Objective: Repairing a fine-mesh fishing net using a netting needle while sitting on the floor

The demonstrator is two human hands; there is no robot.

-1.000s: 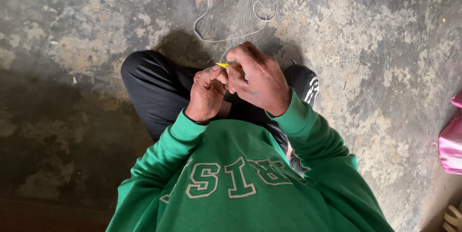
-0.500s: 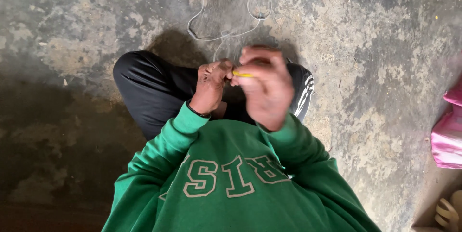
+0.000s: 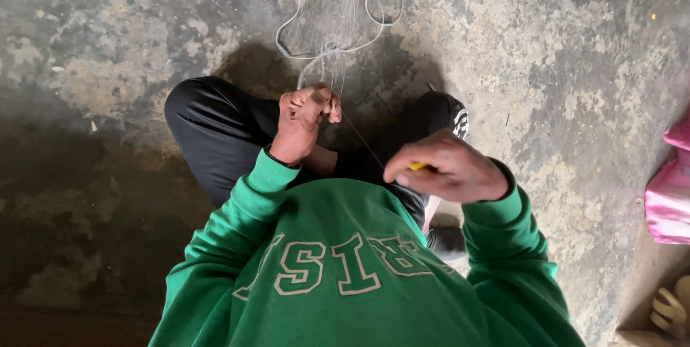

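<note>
Head view: left hand pinched shut on fine net mesh above the knees; right hand drawn back, closed on a yellow netting needle, thread taut between (knot-tightening step, by judgement; next calls for steady tension). Pink bag at right edge; green sweatshirt lettering pale.

The person's right hand, which a second ago was pressed against the left hand over the lap, has drawn away toward the green sweatshirt, taking the small yellow tool pinched in its fingers with it. A taut thread now spans the gap between the two hands. The left hand has edged forward, nearer the fine fishing net, gripping its strands where both hands worked together before.
</note>
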